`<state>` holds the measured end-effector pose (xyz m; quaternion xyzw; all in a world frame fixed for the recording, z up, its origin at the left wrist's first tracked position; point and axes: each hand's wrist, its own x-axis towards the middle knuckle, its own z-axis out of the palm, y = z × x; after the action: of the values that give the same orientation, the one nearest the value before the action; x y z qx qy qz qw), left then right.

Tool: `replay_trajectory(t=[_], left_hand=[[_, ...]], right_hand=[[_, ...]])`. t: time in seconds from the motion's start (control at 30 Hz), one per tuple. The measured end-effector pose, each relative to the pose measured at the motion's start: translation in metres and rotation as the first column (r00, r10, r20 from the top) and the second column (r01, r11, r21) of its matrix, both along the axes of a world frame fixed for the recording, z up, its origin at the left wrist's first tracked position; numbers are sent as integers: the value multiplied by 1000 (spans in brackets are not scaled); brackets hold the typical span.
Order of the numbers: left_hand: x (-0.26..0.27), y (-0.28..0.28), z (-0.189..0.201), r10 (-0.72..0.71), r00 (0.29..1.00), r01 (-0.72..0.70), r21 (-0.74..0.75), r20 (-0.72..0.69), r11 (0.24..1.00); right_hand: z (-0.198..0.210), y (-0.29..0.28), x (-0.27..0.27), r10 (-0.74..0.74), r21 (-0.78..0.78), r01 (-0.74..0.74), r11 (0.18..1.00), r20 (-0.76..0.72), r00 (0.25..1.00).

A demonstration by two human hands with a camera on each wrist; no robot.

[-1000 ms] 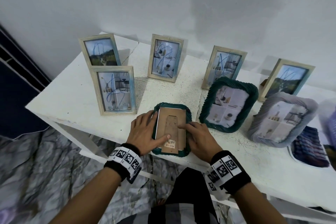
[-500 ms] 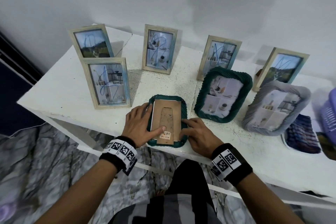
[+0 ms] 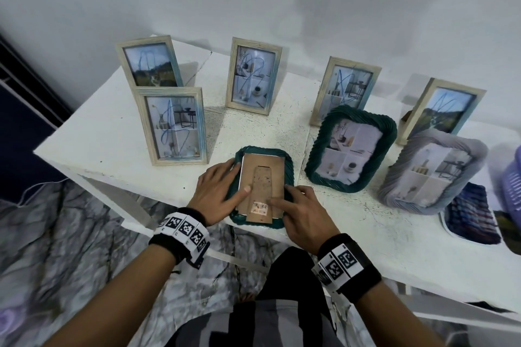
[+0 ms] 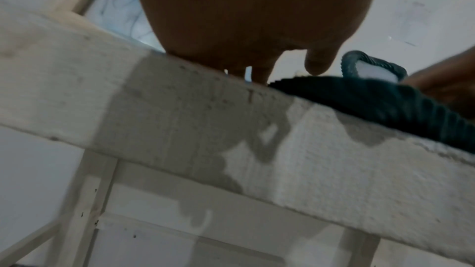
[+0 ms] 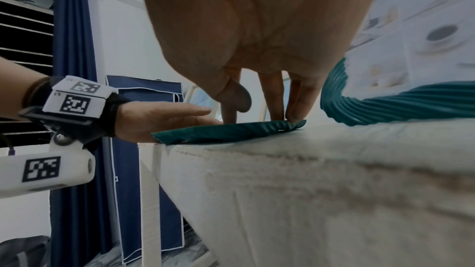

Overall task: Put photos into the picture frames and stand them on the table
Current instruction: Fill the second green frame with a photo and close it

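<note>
A dark green ribbed picture frame (image 3: 289, 169) lies face down at the table's front edge. Its brown cardboard back (image 3: 262, 175), with a stand flap and a barcode sticker, faces up. My left hand (image 3: 225, 183) rests flat on the frame's left rim, thumb pressing the back. My right hand (image 3: 293, 203) presses the back's near right corner beside the sticker with its fingertips. In the left wrist view my left hand (image 4: 257, 17) sits over the table edge beside the green frame (image 4: 372, 96). In the right wrist view my right hand (image 5: 270, 68) has fingertips on the green frame (image 5: 231, 131).
Several pale wooden frames with photos stand along the back of the white table (image 3: 112, 132). A second green frame (image 3: 392, 132) and a grey frame (image 3: 476, 149) stand at the right. Loose photos (image 3: 470, 214) and a purple basket (image 3: 511, 180) lie at the far right.
My right fingers have slid along the back toward its near end by the sticker. My left thumb has moved up the back. The frame stays flat.
</note>
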<state>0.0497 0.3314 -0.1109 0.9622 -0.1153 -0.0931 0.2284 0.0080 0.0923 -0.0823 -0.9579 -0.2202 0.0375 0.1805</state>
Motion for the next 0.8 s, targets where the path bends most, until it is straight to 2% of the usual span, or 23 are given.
replay_trajectory(t=[0.07,0.23,0.47,0.63,0.8], left_hand=[[-1,10,2,-53,997,50,-47,-57,998],[-3,23,3,-199,977,200,2,-79,980],[-3,30,5,-259,956,256,-38,-138,966],[-4,34,3,-288,951,285,-41,-112,958],[-8,35,-2,-295,954,296,2,-59,955]], right_hand=[[-1,3,0,-37,-6,37,999,17,999],[0,16,-3,-127,5,127,992,58,990],[2,35,1,-180,-76,190,979,122,976],[13,54,2,-237,-196,259,946,130,963],[13,74,3,-337,-181,346,921,80,938]])
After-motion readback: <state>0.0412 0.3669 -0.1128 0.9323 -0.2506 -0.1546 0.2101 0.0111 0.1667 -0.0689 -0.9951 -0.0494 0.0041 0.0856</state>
